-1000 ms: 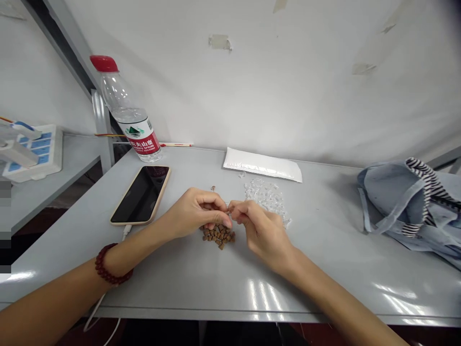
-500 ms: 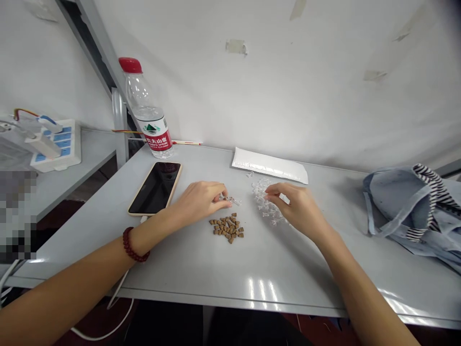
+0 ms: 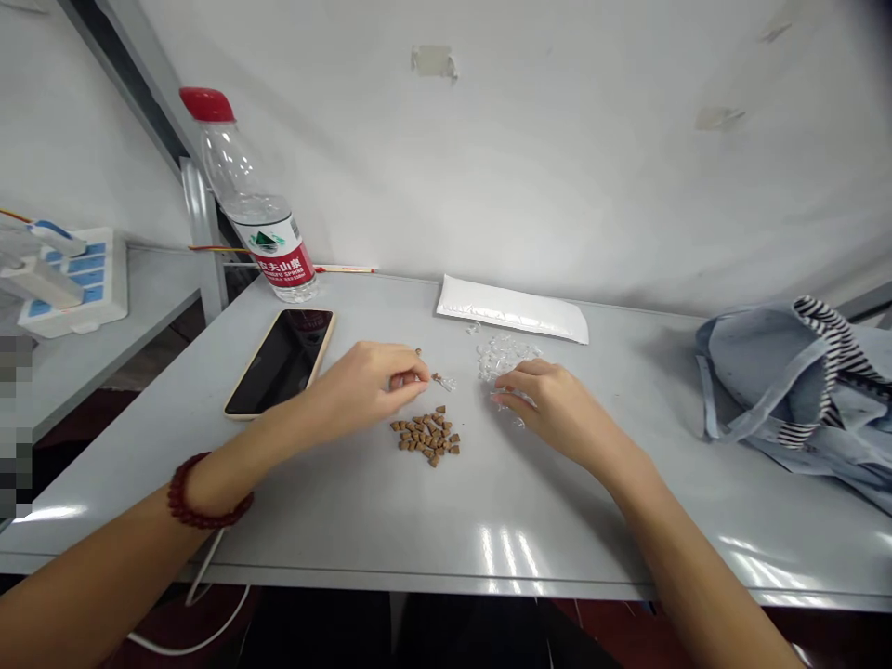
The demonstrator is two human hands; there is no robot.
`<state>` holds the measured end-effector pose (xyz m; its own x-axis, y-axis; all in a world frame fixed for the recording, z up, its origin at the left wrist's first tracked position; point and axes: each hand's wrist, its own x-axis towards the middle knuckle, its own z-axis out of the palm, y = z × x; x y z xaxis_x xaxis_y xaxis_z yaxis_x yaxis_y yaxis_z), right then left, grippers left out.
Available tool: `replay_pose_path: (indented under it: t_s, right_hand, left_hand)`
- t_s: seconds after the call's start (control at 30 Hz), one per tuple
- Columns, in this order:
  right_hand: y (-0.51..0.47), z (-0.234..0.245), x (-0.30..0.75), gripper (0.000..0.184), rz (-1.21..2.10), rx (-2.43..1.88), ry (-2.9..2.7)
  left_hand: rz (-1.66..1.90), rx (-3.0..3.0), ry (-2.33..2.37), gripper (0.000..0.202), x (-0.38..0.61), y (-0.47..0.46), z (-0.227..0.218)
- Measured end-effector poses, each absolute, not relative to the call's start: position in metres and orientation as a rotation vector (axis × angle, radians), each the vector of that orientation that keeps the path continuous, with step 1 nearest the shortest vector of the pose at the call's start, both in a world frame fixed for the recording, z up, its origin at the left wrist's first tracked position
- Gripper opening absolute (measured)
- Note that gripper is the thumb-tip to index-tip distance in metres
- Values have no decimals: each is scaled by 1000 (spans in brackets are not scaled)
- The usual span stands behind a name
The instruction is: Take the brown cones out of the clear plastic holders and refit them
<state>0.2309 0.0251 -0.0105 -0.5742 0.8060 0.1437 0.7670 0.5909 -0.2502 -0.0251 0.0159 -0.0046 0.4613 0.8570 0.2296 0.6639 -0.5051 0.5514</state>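
Observation:
My left hand (image 3: pixel 390 379), with a dark red bead bracelet on the wrist, is closed in a pinch above the table. What its fingertips hold, if anything, is hidden. Just beyond them lie a few clear pieces with brown bits (image 3: pixel 444 381). A pile of small brown wedge-shaped pieces (image 3: pixel 426 435) rests on the table in front of that hand. To the right is a heap of small clear plastic pieces (image 3: pixel 507 353). My right hand (image 3: pixel 554 404) is at the heap's near edge, thumb and forefinger pinched on a small clear plastic piece (image 3: pixel 495 396).
A phone (image 3: pixel 282 362) lies left of my left hand, with a water bottle (image 3: pixel 257 204) behind it. Along the wall is a white padded envelope (image 3: pixel 512 308). A light blue cloth bag (image 3: pixel 759 372) sits at the right, and a power strip (image 3: pixel 84 279) at the far left.
My view has shifted slightly. The left hand has drawn back a little from the clear pieces with brown bits. My right hand has moved slightly toward the near side of the clear heap.

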Motion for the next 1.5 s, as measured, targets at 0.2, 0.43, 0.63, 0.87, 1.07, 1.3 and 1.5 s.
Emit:
replay_pose_path:
  t_s: [0.2, 0.43, 0.63, 0.87, 1.07, 1.3, 1.5]
  right_hand:
    - [27, -14, 230, 22, 280, -1267, -2601]
    - [26, -16, 228, 22, 264, -1238, -2630]
    - [22, -12, 227, 23, 263, -1194, -2549]
    - [20, -17, 221, 23, 341, -1105, -2406]
    - [25, -25, 219, 25, 314, -1011, -2259]
    - [24, -25, 210, 17, 393, -1021, -2212]
    - [19, -28, 206, 18, 407, -941, -2295]
  left_hand:
    - [367, 2182, 1548, 12, -55, 24, 14]
    - [237, 2075, 1490, 12, -55, 26, -3]
    - [576, 2108, 1490, 24, -37, 33, -5]
    - [691, 2211, 1465, 27, -31, 40, -12]
    - [628, 2152, 1417, 22, -37, 26, 0]
    - [594, 2318, 1137, 20, -18, 15, -12]
    - [565, 2424, 1099, 22, -4, 14, -23]
